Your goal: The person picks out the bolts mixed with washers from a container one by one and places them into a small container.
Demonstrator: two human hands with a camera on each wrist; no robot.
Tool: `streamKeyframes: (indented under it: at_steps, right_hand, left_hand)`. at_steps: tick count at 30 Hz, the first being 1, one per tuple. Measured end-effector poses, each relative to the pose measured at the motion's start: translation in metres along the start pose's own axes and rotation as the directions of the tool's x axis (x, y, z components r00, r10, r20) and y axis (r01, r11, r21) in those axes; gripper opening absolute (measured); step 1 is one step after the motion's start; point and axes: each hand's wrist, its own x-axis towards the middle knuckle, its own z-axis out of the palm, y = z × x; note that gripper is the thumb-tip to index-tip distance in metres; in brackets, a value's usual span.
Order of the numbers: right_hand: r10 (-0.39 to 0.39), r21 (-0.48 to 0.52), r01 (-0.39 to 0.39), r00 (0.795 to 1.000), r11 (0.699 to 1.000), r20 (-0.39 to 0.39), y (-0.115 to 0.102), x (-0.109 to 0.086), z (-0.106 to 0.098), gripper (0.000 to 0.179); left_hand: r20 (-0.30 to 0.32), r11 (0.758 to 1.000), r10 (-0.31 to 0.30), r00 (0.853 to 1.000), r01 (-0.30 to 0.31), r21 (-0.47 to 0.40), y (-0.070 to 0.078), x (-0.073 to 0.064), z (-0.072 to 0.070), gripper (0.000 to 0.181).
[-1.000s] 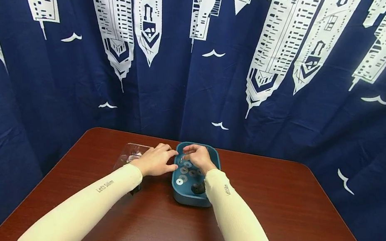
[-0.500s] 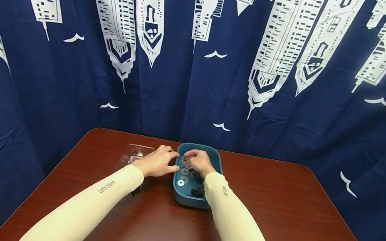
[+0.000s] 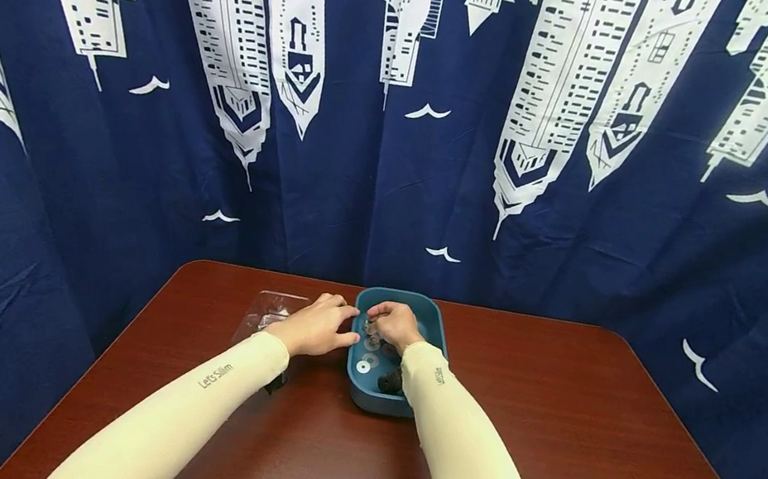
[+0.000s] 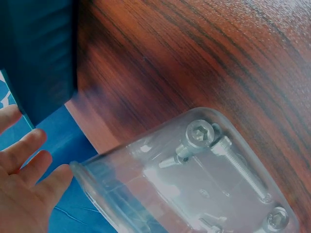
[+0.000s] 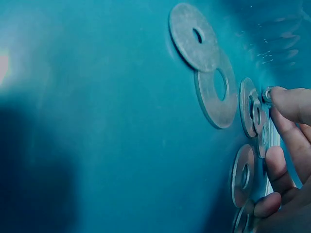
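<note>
My right hand [image 3: 398, 325] reaches down into a blue bin [image 3: 428, 318], low over the flat metal washers [image 5: 184, 43] on its floor. Thumb and fingers pinch a small shiny metal piece [image 5: 267, 95] near the bin wall; the thumb partly hides it. Some washers overlap each other. My left hand [image 3: 315, 328] is at the bin's left side, fingers spread and loosely bent, with fingertips right at the rim. Beside that hand is a clear plastic container [image 4: 87, 182], holding several socket-head bolts [image 4: 243, 167].
A dark lumpy object [image 3: 391, 382] lies at the bin's near end, partly covered by the right sleeve. The brown wooden table [image 3: 300, 470] extends toward me and to the right. Behind its far edge hangs a navy curtain [image 3: 321, 224] printed with white buildings.
My right hand has shifted slightly, its thumb and fingers coming closer together over the washers. The left hand stays by the bin rim. The head view has tilted a little.
</note>
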Motion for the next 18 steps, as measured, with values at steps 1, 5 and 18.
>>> streamKeyframes:
  at_steps: [1, 5, 18]
  right_hand:
    - [0.001, -0.003, -0.001, 1.0, 1.0, -0.005, 0.0005, 0.0, 0.0006, 0.021]
    - [0.013, -0.008, -0.013, 1.0, 1.0, -0.026, 0.0002, -0.0001, 0.0028, 0.02]
    - [0.009, -0.084, -0.015, 0.998, 0.996, -0.065, -0.0055, -0.0013, 0.0073, 0.015]
  left_hand:
    - [-0.004, 1.0, 0.0, 1.0, 0.0, 0.0, 0.0003, 0.0001, 0.0005, 0.055]
    - [-0.006, 1.0, 0.0, 1.0, 0.0, 0.002, 0.0009, -0.0003, 0.0001, 0.054]
    - [0.0, 1.0, 0.009, 1.0, -0.009, 0.0, -0.0001, -0.0005, -0.0003, 0.054]
